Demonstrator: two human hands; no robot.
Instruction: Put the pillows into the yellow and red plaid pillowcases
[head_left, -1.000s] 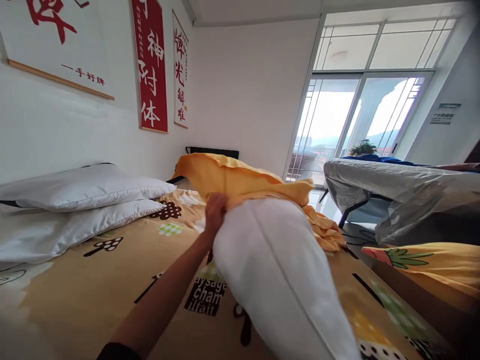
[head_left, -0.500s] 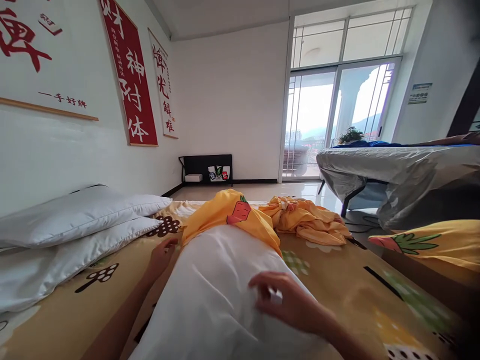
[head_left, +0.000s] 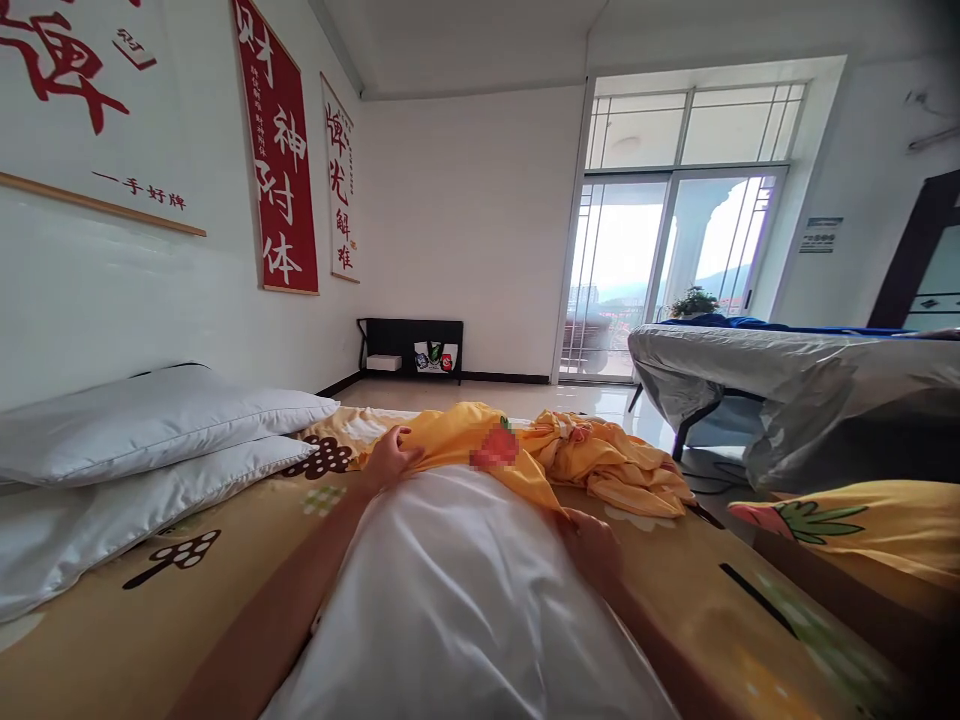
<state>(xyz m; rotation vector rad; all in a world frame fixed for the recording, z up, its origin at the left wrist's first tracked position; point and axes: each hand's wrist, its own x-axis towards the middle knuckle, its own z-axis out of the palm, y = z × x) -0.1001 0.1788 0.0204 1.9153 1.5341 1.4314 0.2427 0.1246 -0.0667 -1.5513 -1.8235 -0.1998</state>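
Observation:
A white pillow (head_left: 465, 580) lies lengthwise in front of me, its far end inside a yellow pillowcase (head_left: 442, 435) with a red printed figure. At the case's left edge, my left hand (head_left: 394, 458) is closed on the yellow cloth. Opposite it, my right hand (head_left: 592, 545) grips the case's lower right corner beside the pillow. Some fingertips of both hands are hidden by the cloth or by the hands. Just beyond the right hand lies a crumpled heap of yellow fabric (head_left: 619, 465).
Two white pillows, an upper one (head_left: 165, 420) and a lower one (head_left: 135, 535), are stacked at the left on the patterned sheet (head_left: 247, 570). More yellow cloth (head_left: 885, 520) is at the right. A plastic-covered table (head_left: 817, 360) stands beyond, near a sliding door (head_left: 675, 270).
My left hand has moved forward onto the pillowcase's left edge. My right hand has gone from above the pillow to the case's right corner and taken hold. The view has tilted slightly up.

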